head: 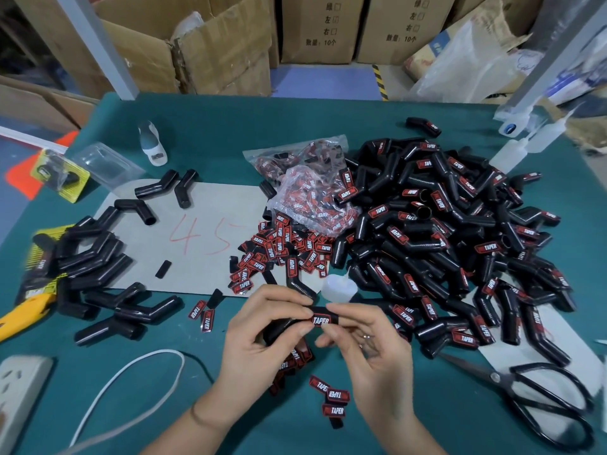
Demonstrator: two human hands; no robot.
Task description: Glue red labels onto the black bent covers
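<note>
Item one: we hold a black bent cover (297,325) above the near middle of the green desk (213,126). Our left hand (262,336) grips its body, thumb and forefinger curled round it. Our right hand (368,339) pinches the end of the cover where a red label (321,320) reading TAPER sits between thumb and forefinger; a ring shows on one finger.

Item two: loose red labels (279,251) lie heaped at the desk's centre, spilling from clear plastic bags of labels (308,185). Three more labels (333,399) lie at the near edge, between our wrists.

Item three: a large pile of labelled covers (443,231) fills the right half of the desk.

Item four: unlabelled black covers (95,257) lie along the left side, partly on a grey card sheet (203,231) marked 45 in red.

Item five: a small translucent glue bottle (338,287) rests just beyond our fingers, beside the big pile. Two more squeeze bottles (525,146) lean at the far right corner.

Item six: black scissors (538,395) at the near right corner; a yellow utility knife (23,313) at the left edge; a white power strip (16,385) with white cable (131,382) at the near left corner.

Item seven: cardboard boxes (315,27) stand beyond the far edge.
</note>
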